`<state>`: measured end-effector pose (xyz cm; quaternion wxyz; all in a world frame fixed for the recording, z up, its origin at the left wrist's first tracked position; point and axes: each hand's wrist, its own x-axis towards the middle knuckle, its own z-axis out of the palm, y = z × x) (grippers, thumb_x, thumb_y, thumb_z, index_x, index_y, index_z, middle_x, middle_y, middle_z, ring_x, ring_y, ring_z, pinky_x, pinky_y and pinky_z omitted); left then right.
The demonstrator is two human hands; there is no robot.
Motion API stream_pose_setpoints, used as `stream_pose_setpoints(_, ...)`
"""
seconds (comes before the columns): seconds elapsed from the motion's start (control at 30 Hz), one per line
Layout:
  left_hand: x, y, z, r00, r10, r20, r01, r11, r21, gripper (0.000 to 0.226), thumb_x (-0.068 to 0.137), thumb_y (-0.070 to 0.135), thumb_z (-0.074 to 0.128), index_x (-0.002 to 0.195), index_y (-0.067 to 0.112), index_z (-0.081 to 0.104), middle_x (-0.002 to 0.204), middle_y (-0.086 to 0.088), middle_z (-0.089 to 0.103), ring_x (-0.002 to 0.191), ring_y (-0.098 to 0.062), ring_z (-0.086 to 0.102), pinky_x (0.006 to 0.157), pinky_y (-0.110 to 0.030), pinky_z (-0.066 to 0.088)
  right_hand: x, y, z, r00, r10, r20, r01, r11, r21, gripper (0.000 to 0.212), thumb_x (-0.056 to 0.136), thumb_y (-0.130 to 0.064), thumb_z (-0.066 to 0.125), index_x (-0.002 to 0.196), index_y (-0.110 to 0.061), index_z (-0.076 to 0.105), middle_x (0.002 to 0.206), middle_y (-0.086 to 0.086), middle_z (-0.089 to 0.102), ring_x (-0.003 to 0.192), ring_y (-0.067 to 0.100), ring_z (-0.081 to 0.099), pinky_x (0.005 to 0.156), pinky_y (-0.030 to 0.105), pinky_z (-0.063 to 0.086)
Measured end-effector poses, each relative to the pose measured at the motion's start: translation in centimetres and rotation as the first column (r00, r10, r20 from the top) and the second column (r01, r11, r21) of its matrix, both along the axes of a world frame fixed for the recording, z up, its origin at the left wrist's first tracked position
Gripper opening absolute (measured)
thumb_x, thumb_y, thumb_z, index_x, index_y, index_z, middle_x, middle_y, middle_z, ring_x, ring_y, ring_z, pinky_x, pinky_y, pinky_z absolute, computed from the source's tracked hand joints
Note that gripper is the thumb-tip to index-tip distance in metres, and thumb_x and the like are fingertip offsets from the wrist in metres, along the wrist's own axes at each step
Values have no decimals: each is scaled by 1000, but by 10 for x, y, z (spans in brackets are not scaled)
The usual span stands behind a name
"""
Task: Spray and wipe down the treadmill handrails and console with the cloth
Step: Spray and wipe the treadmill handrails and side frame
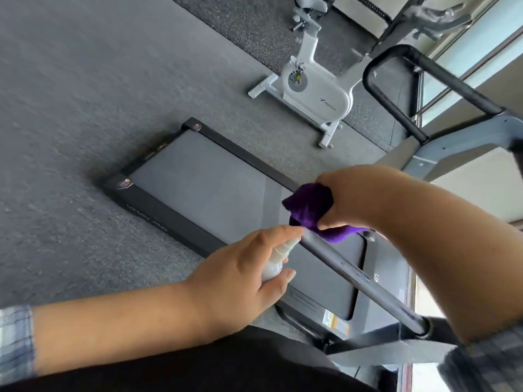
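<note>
My left hand (240,275) grips a small white spray bottle (276,261), its nozzle pointing at the near treadmill handrail (353,275), a dark grey bar running diagonally to the lower right. My right hand (353,198) holds a bunched purple cloth (310,206) against the far end of that same rail. The other black handrail (396,89) curves at upper right. The treadmill belt (203,188) lies below on the floor. The console is not visible.
A white exercise bike (314,89) stands on the grey floor beyond the treadmill. More gym equipment (433,15) fills the top right beside a window (481,46). Grey carpeted floor (85,108) spreads to the left.
</note>
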<state>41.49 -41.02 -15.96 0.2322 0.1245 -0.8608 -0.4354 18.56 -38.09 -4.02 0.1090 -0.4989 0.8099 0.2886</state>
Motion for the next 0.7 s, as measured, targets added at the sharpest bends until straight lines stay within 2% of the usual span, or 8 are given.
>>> stream_pose_setpoints(0.17,-2,-6,-2,999,-13,-52,14,1000,25,56,93,45,54,141,40,26,112,31,44,93,26,46,80,4,35,-10,27,26,970,-211,116,221,973,-74,63,60,-70,71,115,-44,53,82,-19,61,72,5,57,59,27,41)
stream_pose_setpoints(0.23,-3,-9,-3,998,-11,-61,13,999,33,55,92,44,55,140,39,28,112,30,46,95,26,47,81,4,35,3,23,19,989,-143,22,145,986,-87,54,66,-66,67,109,-37,54,79,-15,59,69,9,55,57,28,38)
stream_pose_setpoints(0.3,-5,-12,-2,998,-23,-61,26,999,47,55,92,44,55,140,40,29,110,28,49,95,25,48,81,3,36,17,7,7,996,-72,-43,68,995,-74,50,67,-70,49,93,-29,60,72,-10,60,66,15,58,56,27,38)
stream_pose_setpoints(0.37,-7,-12,-1,996,-54,-69,59,996,72,55,92,45,56,139,42,29,107,27,50,93,19,52,80,1,38,28,-15,-8,995,-103,-13,103,994,31,51,73,-67,40,80,-23,65,73,-2,64,73,27,65,70,35,51)
stream_pose_setpoints(0.43,-8,-13,-1,992,-86,-97,94,992,83,55,92,44,57,139,42,29,105,29,50,89,13,56,78,-1,40,33,-39,-34,994,-107,-13,107,971,214,40,87,-54,50,102,-20,67,93,2,63,97,34,65,90,51,51)
stream_pose_setpoints(0.47,-8,-13,-1,988,-97,-120,107,991,78,55,92,43,58,139,41,29,106,32,49,87,11,56,78,-2,41,36,-49,-47,996,-90,-23,93,951,295,43,91,-53,52,116,-20,63,105,3,62,106,36,62,94,54,49)
stream_pose_setpoints(0.53,-8,-15,-1,981,-119,-152,131,989,67,55,92,43,59,139,40,29,111,37,47,88,10,57,79,-8,45,38,-61,-66,996,-79,-40,88,908,409,44,94,-54,54,122,-21,62,119,4,64,111,38,62,92,54,47)
stream_pose_setpoints(0.7,-5,-15,-4,985,-125,-117,136,986,96,55,90,48,58,138,46,29,106,28,56,88,6,61,77,-13,49,39,-51,-54,999,-33,8,29,954,297,49,94,-55,52,130,-21,54,114,7,56,114,34,56,83,47,44)
